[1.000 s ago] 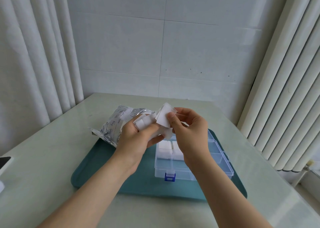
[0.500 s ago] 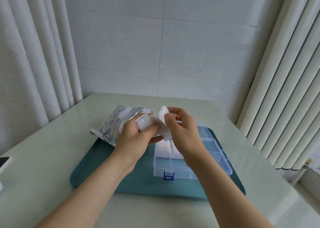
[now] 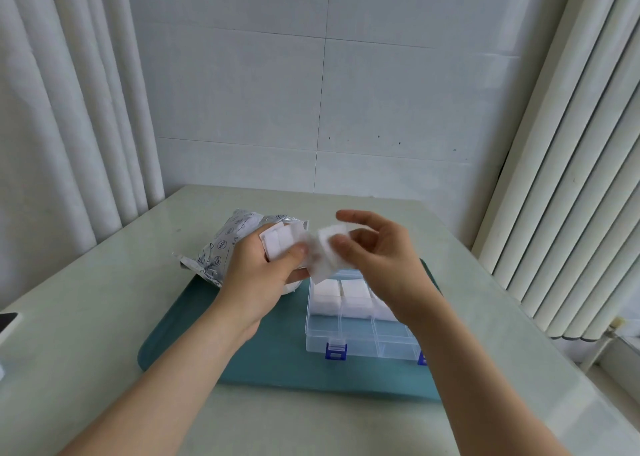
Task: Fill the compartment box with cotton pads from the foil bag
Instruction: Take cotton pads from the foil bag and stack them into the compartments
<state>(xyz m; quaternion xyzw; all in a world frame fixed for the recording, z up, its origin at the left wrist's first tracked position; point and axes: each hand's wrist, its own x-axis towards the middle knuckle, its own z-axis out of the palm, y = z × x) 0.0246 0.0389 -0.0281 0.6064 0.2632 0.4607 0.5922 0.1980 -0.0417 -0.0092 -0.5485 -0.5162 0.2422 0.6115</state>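
Note:
My left hand (image 3: 258,275) grips a small stack of white cotton pads (image 3: 281,242) above the teal tray. My right hand (image 3: 377,258) pinches a single pad (image 3: 327,251) by thumb and fingers, just right of that stack and over the far end of the box. The clear compartment box (image 3: 360,327) with blue latches lies open on the tray; its far compartments hold white pads, the near ones look bare. The silver foil bag (image 3: 225,244) lies behind my left hand, its mouth facing right.
A teal tray (image 3: 194,334) carries the box and part of the bag on a pale green table (image 3: 86,317). A dark phone-like object (image 3: 7,320) sits at the left edge. Curtains hang on both sides, with a tiled wall behind.
My right hand has drawn a single pad rightwards off the stack and turned palm-inward. The left hand stays in place with the stack.

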